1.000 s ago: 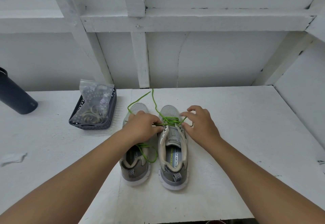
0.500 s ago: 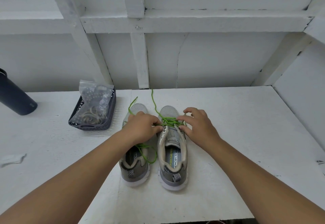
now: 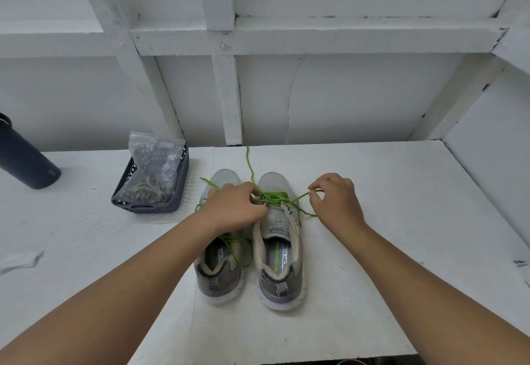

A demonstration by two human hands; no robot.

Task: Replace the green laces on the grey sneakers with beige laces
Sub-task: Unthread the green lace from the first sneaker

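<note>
Two grey sneakers [image 3: 249, 238] stand side by side, heels toward the person, on the white table [image 3: 401, 221]; the right hand [image 3: 335, 199] pinches a strand of the green lace [image 3: 274, 196] of the right shoe and draws it sideways, while the left hand [image 3: 233, 207] curls its fingers at the lacing to steady it. Judgement: unlacing is at an early stage. Best to pull one crossing at a time, shoe pinned, slack fed evenly to avoid snags; beige laces not identifiable here.

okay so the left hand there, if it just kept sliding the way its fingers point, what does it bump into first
The left hand points rightward across the shoes, so it would probably meet the green lace criss-crossed on the right sneaker first, which its fingertips already appear to touch. Depth is hard to judge.
</note>
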